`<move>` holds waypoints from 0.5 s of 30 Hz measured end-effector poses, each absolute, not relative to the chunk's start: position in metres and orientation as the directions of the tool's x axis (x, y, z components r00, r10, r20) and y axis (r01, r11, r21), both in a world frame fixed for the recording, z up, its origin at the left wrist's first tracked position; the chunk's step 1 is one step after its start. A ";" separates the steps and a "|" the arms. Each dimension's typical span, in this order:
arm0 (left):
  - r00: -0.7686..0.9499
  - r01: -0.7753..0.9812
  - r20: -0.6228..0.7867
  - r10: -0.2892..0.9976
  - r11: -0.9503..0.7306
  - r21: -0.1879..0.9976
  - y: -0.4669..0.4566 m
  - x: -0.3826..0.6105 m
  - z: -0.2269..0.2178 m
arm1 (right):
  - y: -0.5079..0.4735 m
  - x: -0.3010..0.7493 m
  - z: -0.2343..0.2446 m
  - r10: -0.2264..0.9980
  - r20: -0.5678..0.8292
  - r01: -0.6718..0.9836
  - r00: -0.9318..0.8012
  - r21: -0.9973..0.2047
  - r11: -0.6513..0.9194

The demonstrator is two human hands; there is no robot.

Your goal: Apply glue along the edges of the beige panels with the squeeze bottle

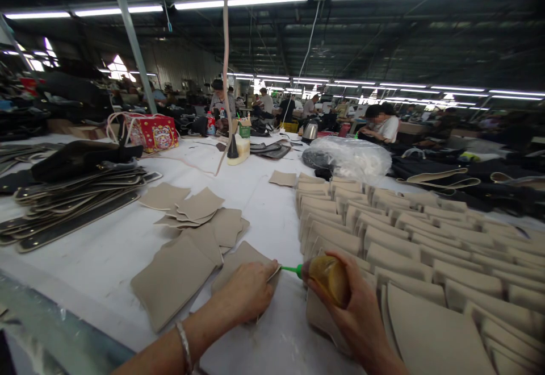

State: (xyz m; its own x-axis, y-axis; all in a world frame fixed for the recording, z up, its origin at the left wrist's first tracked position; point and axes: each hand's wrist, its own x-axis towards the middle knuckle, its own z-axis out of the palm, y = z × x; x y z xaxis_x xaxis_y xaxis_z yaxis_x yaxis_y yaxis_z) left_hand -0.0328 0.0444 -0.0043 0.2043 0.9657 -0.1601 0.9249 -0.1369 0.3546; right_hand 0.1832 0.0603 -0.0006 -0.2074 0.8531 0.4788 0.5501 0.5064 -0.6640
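My right hand (pixel 357 307) is wrapped round a squeeze bottle (pixel 327 275) of amber liquid, tipped on its side. Its thin green nozzle points left and reaches the edge of a beige leather-like piece (pixel 244 254). Fingers pressed together, my left hand (pixel 253 290) grips that piece by its right edge; the palm covers part of it. Loose flat beige pieces (pixel 174 278) overlap on the table to the left. On the right, folded beige pieces (pixel 395 261) stand in several tight rows, and the nearest ones sit just beyond and beside my right hand.
Black strap-like panels (pixel 80 204) are stacked at the left on the white table (pixel 264 193). Farther back are a red patterned bag (pixel 151 132), a cream container (pixel 239 152) and a clear plastic bag (pixel 353 156). A hose (pixel 225 68) hangs down mid-table. A co-worker (pixel 383 124) sits beyond.
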 end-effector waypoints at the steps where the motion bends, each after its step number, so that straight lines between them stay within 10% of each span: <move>1: 0.202 0.926 -0.162 0.966 -0.135 0.352 0.044 -0.033 -0.004 | 0.060 0.184 -0.001 0.855 0.472 0.551 -0.214 -0.665 0.505; 15: 0.201 0.933 -0.171 0.965 -0.135 0.332 0.038 -0.032 0.008 | 0.058 0.186 0.004 0.895 0.391 0.525 -0.213 -0.727 0.443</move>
State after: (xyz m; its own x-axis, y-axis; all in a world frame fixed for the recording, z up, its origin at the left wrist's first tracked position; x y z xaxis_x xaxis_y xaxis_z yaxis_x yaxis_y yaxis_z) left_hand -0.0321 0.0378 0.0080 0.2006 0.9646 -0.1709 0.9334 -0.1353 0.3323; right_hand 0.1858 0.0581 0.0035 -0.2134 0.8952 0.3911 0.5248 0.4427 -0.7271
